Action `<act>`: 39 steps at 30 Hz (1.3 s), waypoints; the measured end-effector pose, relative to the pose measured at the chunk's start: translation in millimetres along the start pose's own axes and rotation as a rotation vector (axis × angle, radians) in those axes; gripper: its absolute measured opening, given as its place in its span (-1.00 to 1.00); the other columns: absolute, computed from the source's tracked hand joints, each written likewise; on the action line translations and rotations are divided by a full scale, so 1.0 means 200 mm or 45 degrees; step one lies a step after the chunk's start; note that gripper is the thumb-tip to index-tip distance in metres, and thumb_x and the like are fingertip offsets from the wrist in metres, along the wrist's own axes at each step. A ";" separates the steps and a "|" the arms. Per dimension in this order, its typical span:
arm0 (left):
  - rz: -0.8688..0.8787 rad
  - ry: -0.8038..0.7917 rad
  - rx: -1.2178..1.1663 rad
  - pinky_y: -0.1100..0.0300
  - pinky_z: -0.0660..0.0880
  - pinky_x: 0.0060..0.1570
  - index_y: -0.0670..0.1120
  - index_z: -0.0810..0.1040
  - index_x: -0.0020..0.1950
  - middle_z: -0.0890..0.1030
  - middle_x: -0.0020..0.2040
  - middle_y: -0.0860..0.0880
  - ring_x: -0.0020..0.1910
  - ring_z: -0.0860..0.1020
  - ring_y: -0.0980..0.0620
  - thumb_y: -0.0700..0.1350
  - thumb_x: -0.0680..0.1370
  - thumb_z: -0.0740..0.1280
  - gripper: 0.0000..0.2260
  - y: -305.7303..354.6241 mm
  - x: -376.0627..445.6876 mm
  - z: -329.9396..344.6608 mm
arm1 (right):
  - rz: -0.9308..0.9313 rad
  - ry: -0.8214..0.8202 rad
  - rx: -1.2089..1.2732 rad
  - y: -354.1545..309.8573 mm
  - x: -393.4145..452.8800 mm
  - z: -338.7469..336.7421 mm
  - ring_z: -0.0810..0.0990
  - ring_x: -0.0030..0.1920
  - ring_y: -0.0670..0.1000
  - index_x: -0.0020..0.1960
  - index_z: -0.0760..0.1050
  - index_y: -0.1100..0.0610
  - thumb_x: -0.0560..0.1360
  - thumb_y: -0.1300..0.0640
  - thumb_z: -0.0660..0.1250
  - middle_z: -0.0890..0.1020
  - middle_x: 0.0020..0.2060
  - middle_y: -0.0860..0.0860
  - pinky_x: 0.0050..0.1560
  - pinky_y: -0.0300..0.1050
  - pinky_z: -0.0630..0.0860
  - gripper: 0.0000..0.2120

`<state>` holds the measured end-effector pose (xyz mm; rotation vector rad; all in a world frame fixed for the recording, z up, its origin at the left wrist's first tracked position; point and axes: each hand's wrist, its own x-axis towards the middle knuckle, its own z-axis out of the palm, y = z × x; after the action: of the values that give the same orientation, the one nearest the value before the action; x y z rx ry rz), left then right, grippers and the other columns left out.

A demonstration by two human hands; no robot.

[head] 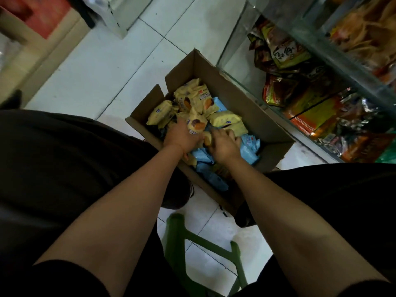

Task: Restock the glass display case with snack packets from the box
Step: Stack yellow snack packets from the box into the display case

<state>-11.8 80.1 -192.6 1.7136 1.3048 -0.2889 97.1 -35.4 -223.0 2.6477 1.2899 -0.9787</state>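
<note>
Yellow packets point(196, 123) gripped by both curled hands point(182, 138) inside box point(257, 116).

Matt cardboard box point(231, 91); glossy plastic packets point(222, 120); glass case point(242, 80); smooth floor tiles point(102, 67).

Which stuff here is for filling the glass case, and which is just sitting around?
For the job: cardboard box, yellow snack packets, blue snack packets, glass display case, left hand, right hand.

Just there: green stool, red carton.
</note>
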 end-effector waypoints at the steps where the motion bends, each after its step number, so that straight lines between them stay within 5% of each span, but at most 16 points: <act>1: -0.004 -0.021 -0.080 0.01 0.44 0.22 -0.11 0.31 0.39 0.48 0.32 -0.12 0.28 0.46 -0.15 0.17 0.39 0.49 -0.30 0.00 0.01 0.01 | 0.026 -0.013 -0.107 -0.01 0.00 0.02 0.26 0.34 0.15 0.37 0.31 0.05 0.49 0.01 0.30 0.39 0.33 0.05 0.28 0.12 0.20 -0.51; 6: -0.062 -0.035 -0.326 0.05 0.44 0.24 -0.08 0.36 0.41 0.51 0.32 -0.05 0.27 0.49 -0.08 0.23 0.31 0.50 -0.23 -0.02 0.03 0.03 | 0.265 -0.098 0.224 -0.01 -0.01 0.03 0.27 0.38 0.18 0.40 0.27 0.15 0.44 -0.06 0.40 0.37 0.35 0.15 0.35 0.03 0.25 -0.37; 11: -0.278 -0.153 -0.886 0.06 0.52 0.15 -0.01 0.54 0.29 0.60 0.20 -0.01 0.11 0.58 -0.03 0.30 0.17 0.53 -0.23 0.05 -0.02 -0.02 | 0.489 -0.046 1.059 -0.03 -0.07 -0.23 0.57 -0.01 0.06 0.21 0.37 0.19 0.37 0.04 0.51 0.52 0.07 0.05 -0.16 -0.17 0.50 -0.47; 14: -0.292 -0.485 -1.305 0.01 0.48 0.22 -0.02 0.56 0.27 0.62 0.19 -0.09 0.16 0.59 -0.08 0.31 0.33 0.47 -0.37 0.21 -0.11 -0.10 | 0.467 0.120 1.392 -0.01 -0.16 -0.42 0.64 -0.03 0.07 0.05 0.55 0.11 0.32 0.05 0.57 0.65 -0.03 0.04 -0.01 0.01 0.62 -0.63; 17: -0.185 -0.603 -1.478 -0.04 0.46 0.17 0.00 0.54 0.31 0.60 0.23 -0.08 0.23 0.55 -0.11 0.44 0.31 0.35 -0.28 0.40 -0.25 -0.20 | 0.293 0.051 1.569 0.02 -0.32 -0.70 0.64 -0.15 0.07 0.12 0.56 0.17 0.35 0.18 0.55 0.67 -0.08 0.10 -0.23 -0.10 0.59 -0.63; 21: -0.045 -0.876 -1.623 -0.32 0.31 0.25 -0.08 0.62 0.05 0.61 0.23 -0.06 0.25 0.52 -0.21 0.46 0.38 0.23 -0.36 0.59 -0.53 -0.32 | 0.024 -0.103 1.396 0.11 -0.61 -1.10 0.66 0.03 0.10 0.09 0.60 0.10 0.31 0.13 0.56 0.69 0.00 0.08 0.02 -0.05 0.56 -0.63; 23: 0.049 -1.070 -1.648 -0.43 0.23 0.27 -0.12 0.60 -0.16 0.66 0.11 -0.08 0.27 0.50 -0.25 0.41 0.39 0.26 -0.43 0.66 -0.69 -0.36 | -0.056 -0.108 1.426 0.16 -0.75 -1.24 0.65 -0.02 0.06 0.13 0.58 0.10 0.41 0.21 0.48 0.68 0.01 0.08 -0.04 -0.11 0.56 -0.70; 25: 0.148 -1.166 -1.640 -0.44 0.25 0.25 -0.12 0.59 -0.14 0.67 -0.04 -0.10 0.25 0.51 -0.26 0.37 0.39 0.30 -0.47 0.75 -0.84 -0.39 | -0.086 0.071 1.447 0.16 -0.89 -1.36 0.63 -0.08 0.01 0.26 0.50 0.08 0.43 0.20 0.48 0.64 0.03 0.05 -0.19 -0.18 0.53 -0.58; 28: 0.288 -1.074 -1.782 -0.42 0.34 0.21 -0.12 0.62 -0.11 0.61 0.01 -0.17 0.24 0.52 -0.28 0.33 0.42 0.33 -0.51 0.88 -1.03 -0.42 | -0.131 0.500 1.266 0.11 -1.05 -1.46 0.62 -0.06 0.01 0.37 0.34 0.03 0.43 0.16 0.48 0.58 0.13 0.05 -0.21 -0.17 0.55 -0.42; 31: 0.408 -1.022 -1.896 -0.44 0.33 0.20 -0.11 0.61 -0.22 0.51 0.26 -0.22 0.25 0.53 -0.28 0.36 0.39 0.35 -0.49 1.03 -1.19 -0.44 | -0.236 0.876 0.842 0.06 -1.24 -1.56 0.58 0.06 0.06 0.40 0.29 -0.09 0.49 0.22 0.36 0.56 0.18 0.06 0.08 -0.02 0.55 -0.44; 34: 0.571 -0.961 -1.864 -0.35 0.37 0.22 -0.10 0.63 0.02 0.57 0.07 -0.13 0.22 0.56 -0.22 0.35 0.43 0.31 -0.48 1.22 -1.43 -0.47 | -0.326 1.010 0.576 0.07 -1.48 -1.68 0.49 0.06 0.06 0.36 0.36 -0.10 0.50 0.25 0.29 0.51 0.12 0.11 0.13 -0.14 0.42 -0.51; 36: 0.668 -0.962 -1.808 -0.31 0.39 0.24 -0.08 0.56 0.25 0.60 0.09 -0.12 0.21 0.57 -0.20 0.33 0.44 0.29 -0.41 1.34 -1.61 -0.49 | -0.327 1.031 0.542 0.10 -1.63 -1.77 0.46 -0.01 0.05 0.31 0.41 -0.10 0.52 0.25 0.26 0.47 0.06 0.13 0.00 -0.19 0.35 -0.57; 39: 0.819 -1.008 -1.633 -0.25 0.40 0.27 -0.09 0.54 0.30 0.63 0.17 -0.16 0.22 0.56 -0.18 0.31 0.51 0.22 -0.42 1.50 -1.81 -0.48 | -0.312 1.054 0.511 0.19 -1.83 -1.88 0.46 -0.01 0.07 0.31 0.40 -0.14 0.53 0.28 0.21 0.42 0.07 0.12 -0.07 -0.23 0.32 -0.55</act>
<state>63.6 -75.3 255.0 0.6557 0.1337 0.2262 153.8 -204.9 272.3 3.4537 1.7158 -0.0948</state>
